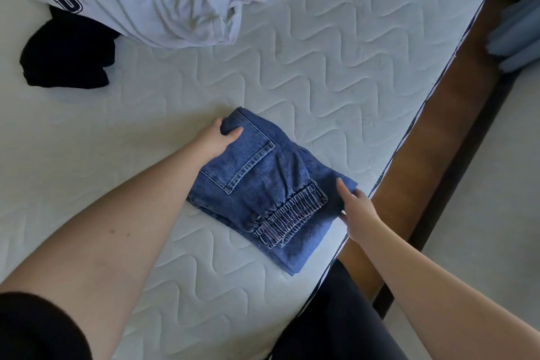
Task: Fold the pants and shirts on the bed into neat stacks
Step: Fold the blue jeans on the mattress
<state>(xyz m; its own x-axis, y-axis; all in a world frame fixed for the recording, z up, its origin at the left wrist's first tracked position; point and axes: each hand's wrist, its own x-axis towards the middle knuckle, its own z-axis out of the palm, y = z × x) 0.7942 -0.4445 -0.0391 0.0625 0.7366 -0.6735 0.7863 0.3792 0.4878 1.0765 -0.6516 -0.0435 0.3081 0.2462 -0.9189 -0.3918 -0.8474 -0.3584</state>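
A pair of blue jeans (263, 184) lies folded into a thick square near the bed's right edge, back pocket and elastic waistband facing up. My left hand (217, 137) grips the far left corner of the fold, thumb on top. At the near right corner my right hand (355, 210) has its thumb on the denim and its fingers under the edge. A crumpled white shirt (152, 0) with a dark letter patch lies at the far left. A black garment (67, 55) sits bunched beside and partly under it.
The white quilted mattress (336, 52) has bare surface between the jeans and the shirt. Its right edge runs diagonally, with a brown wooden bed frame (438, 140) and pale floor beyond. Light blue fabric (517, 35) shows at the far right.
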